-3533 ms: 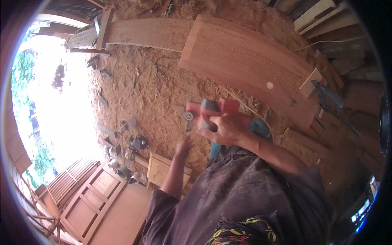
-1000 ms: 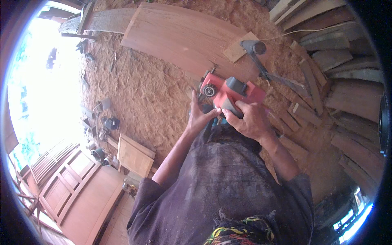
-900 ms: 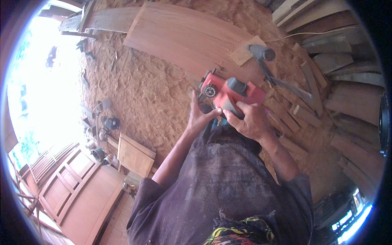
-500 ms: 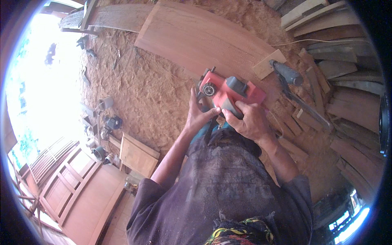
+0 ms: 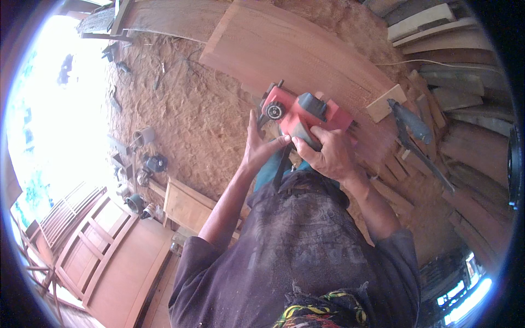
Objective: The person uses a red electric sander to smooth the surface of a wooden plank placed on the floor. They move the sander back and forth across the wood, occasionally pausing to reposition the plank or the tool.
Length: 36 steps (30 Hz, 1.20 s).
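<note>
A red electric planer (image 5: 295,117) with a ridged black dial and dark grey parts is held tilted in front of my waist. My right hand (image 5: 331,154) is closed around its grey rear handle, thumb lying along it. On the planer's left side is my left hand (image 5: 262,146), its thumb pressing near the handle and a finger reaching up along the front end. The left hand's other fingers are hidden. Beyond the tool lies a wide reddish wooden board (image 5: 295,49), with a small pale wood block (image 5: 386,103) at its right end.
A grey-blue tool with a long dark bar (image 5: 413,126) stands right of the board. Stacked planks (image 5: 465,82) line the right side. Sawdust covers the floor (image 5: 180,109). At left are a wooden box (image 5: 188,205), a bucket (image 5: 145,135) and a panelled wooden frame (image 5: 109,246).
Both hands have shifted slightly left and up with the planer, and it has turned a little. The board and the block appear farther right in the view.
</note>
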Motion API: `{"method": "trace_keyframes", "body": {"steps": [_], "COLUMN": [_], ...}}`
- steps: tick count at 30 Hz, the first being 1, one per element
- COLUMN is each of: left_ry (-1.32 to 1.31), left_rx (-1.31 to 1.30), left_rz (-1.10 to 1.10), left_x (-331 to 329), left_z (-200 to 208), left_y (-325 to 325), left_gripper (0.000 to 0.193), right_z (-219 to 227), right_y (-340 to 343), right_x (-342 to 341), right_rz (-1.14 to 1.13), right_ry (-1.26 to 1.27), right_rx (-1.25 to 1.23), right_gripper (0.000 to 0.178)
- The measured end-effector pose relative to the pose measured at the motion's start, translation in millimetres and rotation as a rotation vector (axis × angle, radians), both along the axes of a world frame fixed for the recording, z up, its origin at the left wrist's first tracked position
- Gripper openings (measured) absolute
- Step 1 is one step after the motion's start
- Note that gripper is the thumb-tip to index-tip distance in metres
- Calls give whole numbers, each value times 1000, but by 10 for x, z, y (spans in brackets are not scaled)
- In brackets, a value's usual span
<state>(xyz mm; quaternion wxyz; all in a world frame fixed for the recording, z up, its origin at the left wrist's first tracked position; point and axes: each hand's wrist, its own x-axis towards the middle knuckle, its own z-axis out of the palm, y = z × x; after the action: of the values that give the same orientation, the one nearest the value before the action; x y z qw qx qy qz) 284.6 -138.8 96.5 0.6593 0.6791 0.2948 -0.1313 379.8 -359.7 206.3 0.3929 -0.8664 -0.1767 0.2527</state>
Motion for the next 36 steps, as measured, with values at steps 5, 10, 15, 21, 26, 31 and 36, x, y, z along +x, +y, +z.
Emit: {"method": "trace_keyframes", "body": {"steps": [5,10,15,21,26,31,36], "left_ry": [-1,-4,-61,15,20,-33,21], "left_rx": [9,-16,-61,-31,15,-62,-44], "left_rz": [3,35,67,54,41,100,71], "left_x": [105,168,233,370,423,517,566], "left_z": [12,10,-44,107,82,157,68], "left_y": [205,387,618,860,1098,1248,1545], "left_gripper": [157,156,154,154,155,151,147], "right_z": [-49,-33,-31,-28,13,-6,31], "right_y": [245,441,675,912,1142,1339,1562], "right_x": [79,152,233,323,421,498,564], "right_rz": [-46,-40,-24,-14,4,13,8], "right_ry": [-15,16,31,26,-18,-20,-3], "right_rx": [57,30,16,2,37,46,-6], "right_gripper": [59,60,61,58,50,52,58]}}
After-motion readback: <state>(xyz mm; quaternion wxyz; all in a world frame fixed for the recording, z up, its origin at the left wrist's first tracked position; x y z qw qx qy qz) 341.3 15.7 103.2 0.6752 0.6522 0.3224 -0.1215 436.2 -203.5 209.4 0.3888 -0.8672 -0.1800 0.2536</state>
